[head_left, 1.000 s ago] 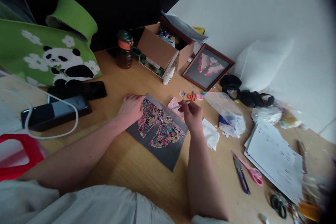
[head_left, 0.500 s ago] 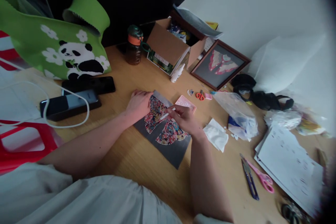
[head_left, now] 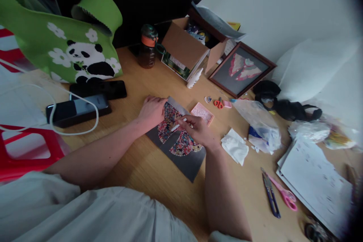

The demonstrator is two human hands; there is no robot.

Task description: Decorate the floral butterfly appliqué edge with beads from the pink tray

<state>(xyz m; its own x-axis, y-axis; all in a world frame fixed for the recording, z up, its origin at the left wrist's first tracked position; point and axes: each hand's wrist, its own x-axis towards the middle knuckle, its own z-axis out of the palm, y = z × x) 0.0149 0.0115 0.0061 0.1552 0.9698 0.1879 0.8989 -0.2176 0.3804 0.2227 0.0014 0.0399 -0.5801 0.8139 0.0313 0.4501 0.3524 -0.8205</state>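
Note:
A dark grey sheet (head_left: 190, 166) lies on the table, bearing a floral, fan-shaped pattern (head_left: 181, 145) edged with small pale dots. My left hand (head_left: 153, 110) rests on the sheet's upper left edge; its fingers look bent and lie partly out of sight, so I cannot make out how they are held. Pinched in my right hand (head_left: 198, 130) is a thin white stick-like tool (head_left: 178, 124), slanting over the middle of the pattern. Just beyond that hand sits a pink tray (head_left: 202, 112) with small glittering bits in it.
Crumpled tissue (head_left: 235, 146), dark snips (head_left: 270, 194), pink scissors (head_left: 287, 196) and papers (head_left: 316, 183) are to the right. Farther back stand a bottle (head_left: 147, 47), an open carton (head_left: 184, 49) and a framed butterfly-like piece (head_left: 242, 69). Phones (head_left: 82, 109) and a panda bag (head_left: 87, 58) are left.
The view has shifted slightly, moving most objects a little to the right in the picture. The white tool has tilted slightly and its tip is lower; my left hand has stayed on the sheet.

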